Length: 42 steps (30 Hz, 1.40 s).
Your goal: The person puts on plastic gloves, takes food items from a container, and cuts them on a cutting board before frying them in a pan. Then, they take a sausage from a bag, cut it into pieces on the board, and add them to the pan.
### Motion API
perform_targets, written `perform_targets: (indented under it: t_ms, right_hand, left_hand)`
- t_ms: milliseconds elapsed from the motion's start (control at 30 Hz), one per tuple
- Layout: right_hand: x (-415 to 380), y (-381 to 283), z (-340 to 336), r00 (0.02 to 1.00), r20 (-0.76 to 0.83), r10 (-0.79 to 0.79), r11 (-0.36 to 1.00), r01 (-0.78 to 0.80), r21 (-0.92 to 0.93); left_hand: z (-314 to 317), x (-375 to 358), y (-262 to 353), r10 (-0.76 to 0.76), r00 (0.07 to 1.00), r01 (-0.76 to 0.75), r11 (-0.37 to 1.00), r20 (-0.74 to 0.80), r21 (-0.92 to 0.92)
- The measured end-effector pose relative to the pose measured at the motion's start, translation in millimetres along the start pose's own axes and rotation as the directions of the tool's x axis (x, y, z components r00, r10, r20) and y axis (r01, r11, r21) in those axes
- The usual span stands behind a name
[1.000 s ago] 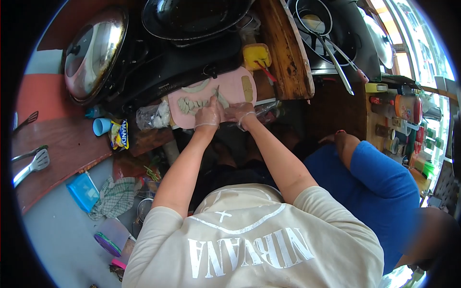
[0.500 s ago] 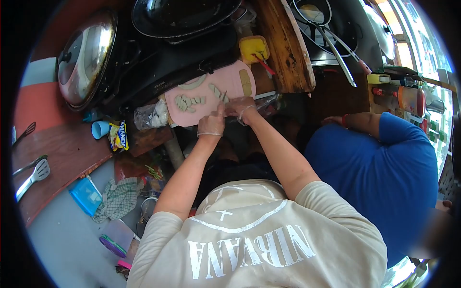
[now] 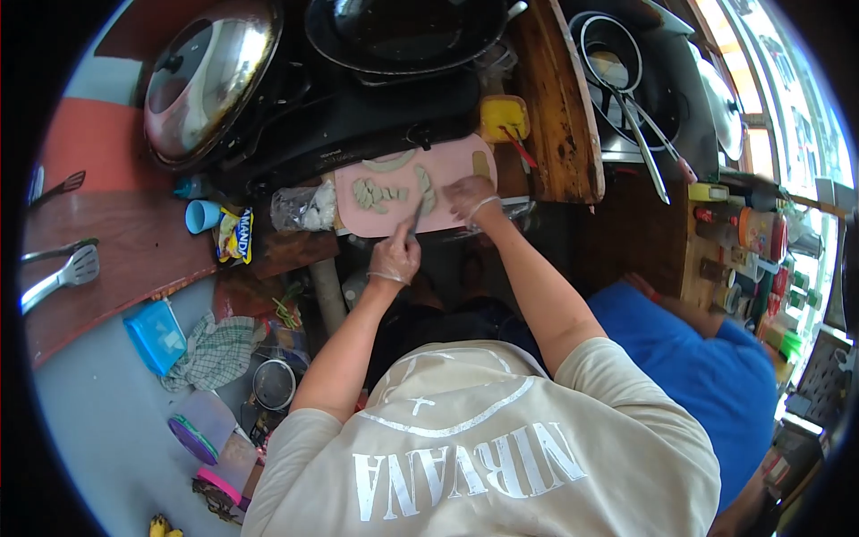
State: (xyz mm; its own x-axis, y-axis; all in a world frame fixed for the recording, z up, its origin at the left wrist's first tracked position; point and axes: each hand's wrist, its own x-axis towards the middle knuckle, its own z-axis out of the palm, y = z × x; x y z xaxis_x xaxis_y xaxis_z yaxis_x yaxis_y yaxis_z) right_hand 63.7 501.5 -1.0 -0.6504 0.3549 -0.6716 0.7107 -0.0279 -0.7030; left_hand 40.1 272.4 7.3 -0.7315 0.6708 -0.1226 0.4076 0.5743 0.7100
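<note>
My left hand point(image 3: 395, 257), in a clear plastic glove, is closed around a knife point(image 3: 418, 213) whose blade points up over the pink cutting board point(image 3: 367, 222). Beside the blade lies a narrow row of pale grey-green slices point(image 3: 424, 186). More cut pieces point(image 3: 378, 194) sit in a cluster to the left, and a curved pale strip point(image 3: 390, 162) rests along the board's far edge. My right hand point(image 3: 472, 199), gloved too, hovers at or just above the board's right side with fingers apart; I see nothing in it.
Beyond the board stands a black stove point(image 3: 376, 116) with a large black pan point(image 3: 407, 36). A yellow container point(image 3: 505, 118) is at the back right. A plastic bag point(image 3: 302, 208) and blue cup point(image 3: 202, 216) stand left. A person in a blue shirt point(image 3: 684, 385) is close on my right.
My right hand has moved away from the knife and its fingers have spread. The knife in my left hand has drawn back toward me. The blue-shirted person has shifted lower, and the view has tilted.
</note>
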Motion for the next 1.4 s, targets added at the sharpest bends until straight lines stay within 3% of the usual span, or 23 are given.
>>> perform_targets:
  t_ms: [33, 67, 100, 133, 167, 300, 367, 433, 500, 567, 600, 667, 800, 900, 1000, 1100, 1200, 1267, 1400]
  right_hand:
    - [5.6, -14.5, -4.8, 0.997, -0.044, 0.064, 0.998, -0.064, -0.011]
    - [19.3, -14.9, -0.8, 0.998, -0.035, 0.058, 0.998, -0.058, -0.022]
    - [33.0, -13.8, 6.4, 0.994, -0.048, -0.102, 0.995, 0.101, -0.010]
    - [50.5, -10.5, 14.4, 0.964, -0.065, -0.258, 0.966, 0.258, -0.001]
    - [71.1, -13.9, 34.5, 0.961, -0.198, -0.193, 0.973, 0.163, -0.161]
    - [94.9, -34.1, 69.0, 0.942, -0.310, -0.125, 0.976, 0.061, -0.209]
    - [98.1, -33.6, 75.2, 0.928, -0.373, 0.007, 0.999, 0.007, 0.036]
    - [67.7, -52.4, 61.3, 0.950, -0.308, 0.047, 0.993, -0.012, 0.114]
    - [42.2, -53.0, 41.0, 0.963, -0.258, 0.084, 0.979, -0.033, 0.199]
    - [37.6, -26.8, 27.1, 0.997, -0.065, -0.032, 0.855, 0.061, 0.515]
    - [29.8, -16.4, 25.5, 0.997, -0.074, -0.030, 0.852, 0.064, 0.519]
    - [4.3, 1.8, 24.8, 0.988, -0.097, 0.118, 0.636, 0.000, 0.772]
    - [-20.0, 27.9, 26.2, 0.986, -0.076, 0.147, 0.586, -0.025, 0.810]
    - [-27.6, 25.7, 27.0, 0.961, -0.084, 0.265, 0.594, -0.095, 0.799]
    - [-23.6, 34.6, 25.6, 0.966, -0.113, 0.233, 0.598, -0.050, 0.800]
    - [-21.3, 40.6, 22.5, 0.977, -0.086, 0.197, 0.600, -0.051, 0.799]
    - [-22.1, 41.2, 22.9, 0.986, -0.061, 0.156, 0.600, -0.045, 0.798]
    - [-20.7, 44.5, 27.6, 0.977, -0.099, 0.186, 0.667, -0.052, 0.743]
    - [-22.9, 44.9, 33.4, 0.961, -0.121, 0.247, 0.664, -0.076, 0.744]
  left_hand:
    - [2.9, 0.4, -3.4, -0.009, 1.000, 0.009, 1.000, -0.015, 0.000]
    - [8.5, 1.2, -3.3, 0.039, 0.995, -0.040, 0.999, 0.089, 0.008]
    - [15.4, 2.4, -2.4, 0.088, 0.977, -0.091, 0.996, 0.194, 0.009]
    - [21.6, 9.7, 4.0, 0.084, 0.979, -0.086, 0.996, 0.185, 0.006]
    - [29.3, 21.8, 13.5, 0.071, 0.970, -0.089, 0.994, 0.232, 0.065]
    - [60.2, 58.6, 15.6, -0.018, 0.936, -0.082, 0.960, 0.351, 0.268]
    - [58.4, 68.1, 20.8, -0.100, 0.926, -0.022, 0.949, 0.365, 0.314]
    - [50.9, 66.3, 23.6, -0.170, 0.906, 0.021, 0.932, 0.386, 0.361]
    - [35.5, 54.9, 27.3, -0.124, 0.973, 0.074, 0.967, 0.196, 0.245]
    - [24.0, 49.0, 28.0, -0.115, 0.978, 0.067, 0.963, 0.172, 0.262]
    - [19.3, 48.4, 27.5, -0.112, 0.983, 0.067, 0.957, 0.146, 0.283]
    - [28.1, 50.5, 10.6, -0.116, 0.986, 0.070, 0.939, 0.120, 0.337]
    - [18.5, 58.4, 15.4, -0.142, 0.988, 0.109, 0.922, 0.063, 0.372]
    - [13.0, 60.5, 25.4, -0.086, 0.996, 0.076, 0.937, 0.013, 0.341]
    - [14.7, 65.3, 37.5, -0.092, 0.988, 0.042, 0.932, 0.122, 0.359]
    - [42.7, 66.2, 19.6, 0.042, 0.992, -0.091, 0.886, 0.116, 0.456]
    - [48.6, 76.6, 18.8, 0.053, 0.995, -0.089, 0.868, 0.086, 0.488]
    - [40.8, 83.7, 27.3, -0.158, 0.975, 0.071, 0.890, 0.157, 0.451]
    - [31.3, 65.9, 39.7, -0.158, 0.973, 0.083, 0.920, 0.169, 0.383]
